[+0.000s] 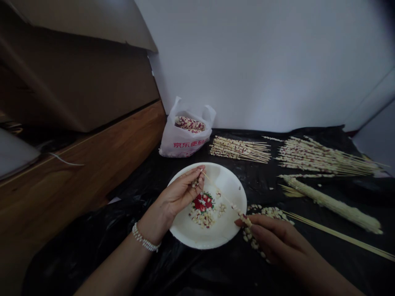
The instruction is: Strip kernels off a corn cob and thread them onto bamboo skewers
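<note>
— Near frame ctr, where's our skewer [227,199]?
— Slanting over bowl [182,226]: our L hand [182,191] pinches kernels [195,183] by its tip; R hand [277,236], lower rt, grips its threaded end betw. fingers [262,222].

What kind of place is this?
Probably a makeshift work corner indoors, maybe at home: black plastic sheeting is spread by a pale wall, with a white bowl of kernels and rows of threaded skewers on it.

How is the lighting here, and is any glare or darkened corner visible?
Head view: dim overall, cardboard box in deep shadow; head view: mild sheen on the bowl and black plastic sheet; head view: top-right corner darkened.
</note>
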A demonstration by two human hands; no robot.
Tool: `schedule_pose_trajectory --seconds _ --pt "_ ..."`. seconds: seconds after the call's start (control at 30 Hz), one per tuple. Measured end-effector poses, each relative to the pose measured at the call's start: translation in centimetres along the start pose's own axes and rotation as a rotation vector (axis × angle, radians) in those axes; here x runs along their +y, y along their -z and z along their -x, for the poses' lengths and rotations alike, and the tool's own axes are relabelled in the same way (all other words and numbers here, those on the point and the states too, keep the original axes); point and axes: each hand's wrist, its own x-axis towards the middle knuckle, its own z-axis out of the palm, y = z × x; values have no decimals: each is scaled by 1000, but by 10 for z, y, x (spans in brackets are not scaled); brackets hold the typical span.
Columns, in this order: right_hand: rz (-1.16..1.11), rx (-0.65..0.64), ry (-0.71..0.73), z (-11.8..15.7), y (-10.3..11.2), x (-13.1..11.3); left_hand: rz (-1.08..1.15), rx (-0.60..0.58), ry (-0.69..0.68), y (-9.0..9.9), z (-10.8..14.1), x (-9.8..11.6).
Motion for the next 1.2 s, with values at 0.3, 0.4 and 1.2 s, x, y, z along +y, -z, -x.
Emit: schedule_pose_trajectory --seconds 0.3,0.4,1.2 --pt "-84 -64 -36 0 1 0 -22 -5 12 2 -2 -1" --pt "-96 -43 -12 0 0 1 0 -3 23 3 -3 -1" --pt "211 98 303 1 -9 1 176 36 122 0 -2 -11"
